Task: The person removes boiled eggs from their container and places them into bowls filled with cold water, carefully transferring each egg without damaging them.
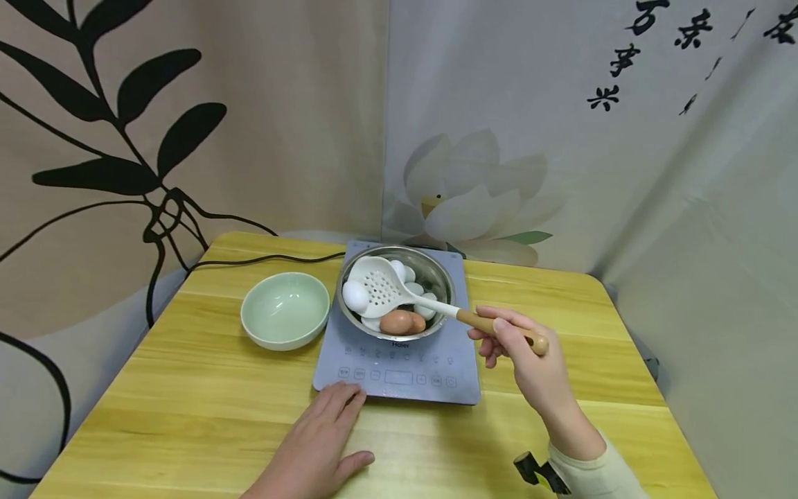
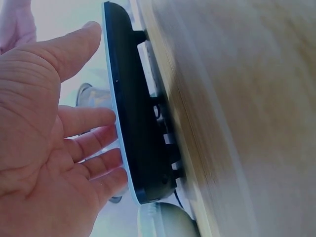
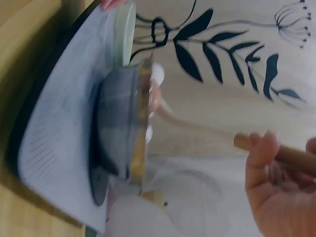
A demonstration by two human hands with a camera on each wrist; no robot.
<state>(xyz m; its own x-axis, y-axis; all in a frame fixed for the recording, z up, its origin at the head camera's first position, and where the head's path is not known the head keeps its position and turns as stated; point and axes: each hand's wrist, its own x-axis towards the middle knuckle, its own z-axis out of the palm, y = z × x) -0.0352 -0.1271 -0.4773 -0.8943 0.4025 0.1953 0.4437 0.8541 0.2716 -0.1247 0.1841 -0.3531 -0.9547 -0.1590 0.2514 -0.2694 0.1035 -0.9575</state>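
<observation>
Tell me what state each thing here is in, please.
Cooker: flat on the table; on or off, can't tell.
Pot: upright, uncovered, eggs inside.
Spoon: tilted, held by its handle.
Bowl: upright, empty.
Left hand: touching the cooker's edge.
Right hand: gripping the spoon.

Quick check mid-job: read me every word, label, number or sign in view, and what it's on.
"Haier": on the cooktop, just below the pot.
"万" and "兴": on the pale curtain.
Other brush characters there: too stylised or unclear to read surely.
Control markings on the cooktop: too small to read.
</observation>
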